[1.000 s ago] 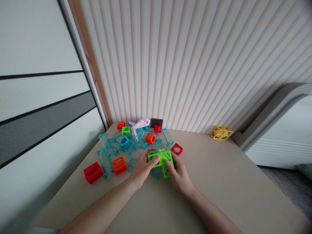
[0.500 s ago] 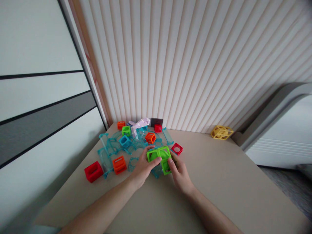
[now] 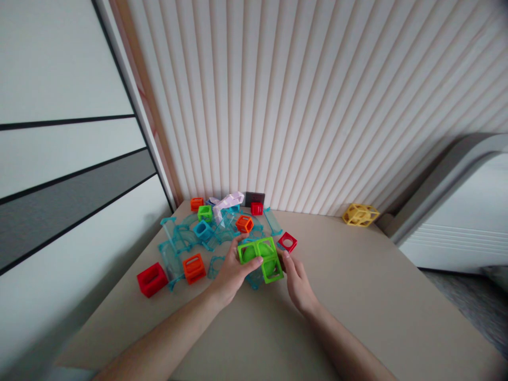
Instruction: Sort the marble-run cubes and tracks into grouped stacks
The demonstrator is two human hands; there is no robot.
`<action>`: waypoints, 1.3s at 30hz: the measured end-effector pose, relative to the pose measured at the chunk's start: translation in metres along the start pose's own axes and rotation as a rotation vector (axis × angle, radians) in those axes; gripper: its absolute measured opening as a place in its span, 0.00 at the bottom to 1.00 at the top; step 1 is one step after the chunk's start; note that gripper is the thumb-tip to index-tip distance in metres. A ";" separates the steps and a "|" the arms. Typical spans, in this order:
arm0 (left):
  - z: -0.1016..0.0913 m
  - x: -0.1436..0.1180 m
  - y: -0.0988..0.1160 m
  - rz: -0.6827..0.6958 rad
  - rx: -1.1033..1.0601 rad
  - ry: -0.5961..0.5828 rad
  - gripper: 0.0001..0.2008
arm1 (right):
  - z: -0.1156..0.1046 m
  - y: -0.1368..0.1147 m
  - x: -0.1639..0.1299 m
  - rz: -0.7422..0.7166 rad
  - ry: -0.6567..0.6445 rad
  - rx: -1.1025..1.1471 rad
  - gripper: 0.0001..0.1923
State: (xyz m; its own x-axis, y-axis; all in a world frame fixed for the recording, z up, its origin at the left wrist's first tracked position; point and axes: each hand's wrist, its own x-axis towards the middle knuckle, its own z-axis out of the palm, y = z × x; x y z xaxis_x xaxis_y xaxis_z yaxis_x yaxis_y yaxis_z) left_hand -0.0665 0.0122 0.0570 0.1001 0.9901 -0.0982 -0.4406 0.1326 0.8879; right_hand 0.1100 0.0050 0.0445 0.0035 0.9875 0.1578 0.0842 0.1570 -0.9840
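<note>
Head view: translucent blue pieces [image 3: 170,259] crowd the left-hand part of the table [image 3: 357,296], with an orange block [image 3: 194,269] and a large red block [image 3: 153,279] at their near edge. A smaller red block [image 3: 292,247] lies just beyond the right hand [image 3: 299,283]; a yellow openwork block [image 3: 360,215] sits well apart, near the ribbed wall [image 3: 278,106]. A panelled cabinet [image 3: 59,79] borders the left. The L-shaped green block [image 3: 266,258] (three open cells) is pinched by the left hand [image 3: 230,272], thumb in front; the right hand's fingers are at its edge, their grip indeterminable.
</note>
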 end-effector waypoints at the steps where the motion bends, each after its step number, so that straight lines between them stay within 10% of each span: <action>1: 0.000 0.000 0.001 -0.002 -0.002 -0.004 0.39 | -0.001 -0.002 0.001 0.014 -0.010 -0.004 0.33; 13: -0.001 0.002 -0.005 0.038 -0.135 0.030 0.39 | 0.000 0.000 0.003 0.171 -0.208 0.307 0.23; 39: 0.002 -0.008 0.004 0.047 -0.190 -0.159 0.28 | 0.003 -0.007 -0.001 0.247 -0.196 0.634 0.16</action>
State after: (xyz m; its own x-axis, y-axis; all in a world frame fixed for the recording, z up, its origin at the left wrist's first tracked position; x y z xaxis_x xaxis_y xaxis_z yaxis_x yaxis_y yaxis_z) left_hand -0.0671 0.0049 0.0618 0.2076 0.9779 0.0266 -0.6060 0.1072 0.7882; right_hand 0.1068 0.0028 0.0511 -0.2371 0.9708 -0.0355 -0.4929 -0.1517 -0.8568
